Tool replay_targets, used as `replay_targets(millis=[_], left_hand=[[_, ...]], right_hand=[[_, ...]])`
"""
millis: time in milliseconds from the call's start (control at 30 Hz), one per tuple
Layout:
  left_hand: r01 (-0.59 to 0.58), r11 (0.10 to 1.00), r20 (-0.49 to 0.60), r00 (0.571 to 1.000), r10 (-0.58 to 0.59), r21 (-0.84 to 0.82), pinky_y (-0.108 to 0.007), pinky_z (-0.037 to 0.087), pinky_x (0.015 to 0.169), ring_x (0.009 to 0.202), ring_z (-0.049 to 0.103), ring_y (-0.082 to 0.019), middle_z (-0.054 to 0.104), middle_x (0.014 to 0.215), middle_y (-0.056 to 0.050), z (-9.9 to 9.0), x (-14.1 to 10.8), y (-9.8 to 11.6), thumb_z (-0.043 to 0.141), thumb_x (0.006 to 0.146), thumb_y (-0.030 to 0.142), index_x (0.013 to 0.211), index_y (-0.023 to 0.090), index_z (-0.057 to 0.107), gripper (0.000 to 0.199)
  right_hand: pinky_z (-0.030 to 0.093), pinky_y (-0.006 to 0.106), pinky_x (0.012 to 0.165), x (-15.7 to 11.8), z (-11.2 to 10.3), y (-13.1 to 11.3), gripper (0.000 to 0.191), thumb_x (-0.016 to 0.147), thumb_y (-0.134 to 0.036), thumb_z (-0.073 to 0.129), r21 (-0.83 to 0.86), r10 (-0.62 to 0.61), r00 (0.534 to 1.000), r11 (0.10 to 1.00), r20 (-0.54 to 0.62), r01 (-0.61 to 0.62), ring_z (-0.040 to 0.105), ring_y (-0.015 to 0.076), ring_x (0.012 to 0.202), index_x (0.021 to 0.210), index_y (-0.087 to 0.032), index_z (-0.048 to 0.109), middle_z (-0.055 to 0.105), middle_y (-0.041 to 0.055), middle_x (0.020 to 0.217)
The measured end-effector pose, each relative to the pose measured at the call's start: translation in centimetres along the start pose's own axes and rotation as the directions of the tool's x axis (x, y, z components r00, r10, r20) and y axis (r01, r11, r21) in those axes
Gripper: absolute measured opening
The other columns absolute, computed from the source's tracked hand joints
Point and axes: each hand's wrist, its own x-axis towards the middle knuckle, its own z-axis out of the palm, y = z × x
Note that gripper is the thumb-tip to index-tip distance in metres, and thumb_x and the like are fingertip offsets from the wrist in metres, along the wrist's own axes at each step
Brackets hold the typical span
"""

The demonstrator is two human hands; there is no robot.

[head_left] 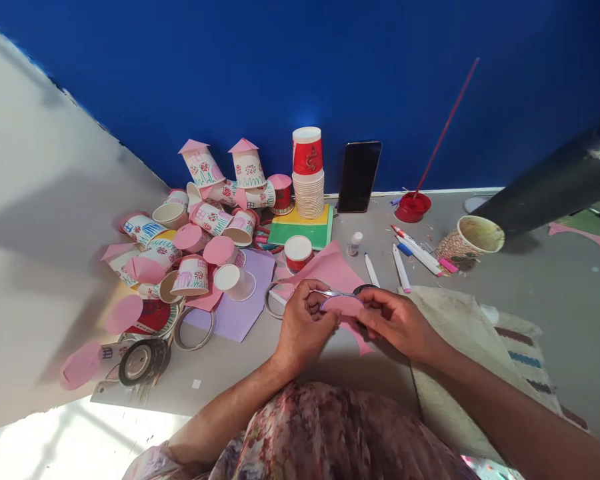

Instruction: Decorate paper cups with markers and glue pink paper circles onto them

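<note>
Both hands hold a pink paper piece (343, 305) with a rounded, dark-lined edge, low over the table. My left hand (305, 323) pinches its left side between thumb and fingers. On the other side, my right hand (400, 325) has its fingers closed on the paper. Scissors (337, 293) with a dark handle show just behind the piece; whether they touch a hand I cannot tell. Beneath and behind the hands lies a larger pink sheet (325, 263) with cut edges. A tape roll (271, 301) is beside my left hand.
Decorated paper cups (190, 277), several with pink tops, crowd the left. A cup stack (309, 187) and a phone (360, 177) stand by the blue wall. Markers (417, 250), a stained cup (473, 237) and a cloth (450, 333) are on the right.
</note>
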Motion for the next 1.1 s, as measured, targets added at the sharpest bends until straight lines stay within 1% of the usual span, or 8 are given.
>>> replay_targets(millis=[133,267,367,500,700,867,1000,1100], left_hand=[[-0.056,0.998,0.012,0.998,0.056,0.002,-0.023,0.051,0.06,0.064,0.067,-0.013,0.069,0.077,0.002,-0.1,-0.1,-0.1,0.071,0.074,0.02,0.104,0.021,0.054,0.034],[-0.121,0.992,0.028,0.992,0.12,0.021,-0.023,0.055,0.07,0.078,0.069,-0.013,0.071,0.088,-0.002,0.0,-0.3,0.1,0.075,0.075,0.019,0.104,0.02,0.059,0.033],[-0.047,0.995,0.121,0.991,0.057,-0.087,-0.027,0.059,0.074,0.089,0.072,-0.018,0.071,0.107,-0.007,0.0,-0.3,0.5,0.081,0.071,0.019,0.11,0.021,0.058,0.045],[0.111,0.96,0.242,0.969,-0.047,-0.257,-0.034,0.062,0.069,0.082,0.074,-0.02,0.068,0.125,-0.012,-0.5,-0.2,1.0,0.08,0.073,0.026,0.117,0.021,0.057,0.049],[0.153,0.977,0.229,0.966,-0.116,-0.15,-0.025,0.053,0.054,0.051,0.064,-0.009,0.075,0.101,-0.008,-0.6,0.3,0.9,0.078,0.074,0.027,0.099,0.015,0.065,0.03],[0.245,0.965,0.234,0.948,-0.217,-0.097,-0.026,0.052,0.05,0.048,0.061,-0.011,0.062,0.069,0.0,-0.4,0.5,0.8,0.072,0.078,0.042,0.084,0.013,0.071,0.029],[0.218,0.976,0.194,0.956,-0.218,0.018,-0.027,0.054,0.051,0.052,0.057,-0.013,0.056,0.061,0.002,-0.3,0.4,0.7,0.07,0.069,0.033,0.07,0.015,0.068,0.018],[0.208,0.971,0.149,0.963,-0.224,0.114,-0.024,0.047,0.046,0.047,0.05,-0.01,0.052,0.054,0.005,-0.1,0.3,0.5,0.062,0.064,0.028,0.065,0.017,0.064,0.011]], right_hand=[[0.043,0.023,0.047,0.3,-0.4,0.8,0.054,0.095,-0.071,0.054,0.18,0.029,0.997,0.983,0.076,-0.042,0.056,0.0121,0.049,0.088,-0.018,0.064,0.066,0.0017,0.061],[0.043,0.021,0.045,0.7,-0.4,0.9,0.047,0.084,-0.062,0.075,0.283,0.065,0.996,0.956,0.061,-0.08,0.058,0.0097,0.052,0.097,-0.018,0.066,0.074,0.0052,0.083],[0.044,0.021,0.046,0.7,-0.6,0.4,0.046,0.079,-0.055,0.081,0.274,0.065,0.998,0.959,0.021,-0.068,0.057,0.01,0.054,0.1,-0.017,0.067,0.067,0.0007,0.073],[0.044,0.022,0.049,0.5,-1.0,-0.6,0.04,0.077,-0.042,0.082,0.226,0.044,0.999,0.973,0.022,-0.048,0.056,0.0105,0.057,0.103,-0.016,0.067,0.064,-0.0017,0.069],[0.045,0.023,0.053,0.5,-0.9,-0.8,0.025,0.075,-0.03,0.072,0.101,0.047,0.999,0.994,-0.016,-0.045,0.058,0.0111,0.056,0.095,-0.016,0.068,0.064,-0.0022,0.067],[0.045,0.024,0.054,0.4,-0.4,0.2,0.019,0.079,-0.029,0.064,-0.021,-0.059,0.995,0.998,-0.085,0.057,0.057,0.0123,0.056,0.093,-0.017,0.07,0.063,-0.0017,0.066],[0.045,0.024,0.057,0.2,0.0,0.5,0.018,0.081,-0.022,0.059,-0.193,-0.235,0.967,0.958,-0.099,0.213,0.057,0.0121,0.06,0.092,-0.018,0.073,0.066,0.0003,0.072],[0.045,0.023,0.057,0.1,0.3,0.4,0.021,0.079,-0.019,0.057,-0.233,-0.261,0.963,0.943,-0.072,0.238,0.058,0.0119,0.061,0.091,-0.018,0.074,0.068,0.0004,0.072]])
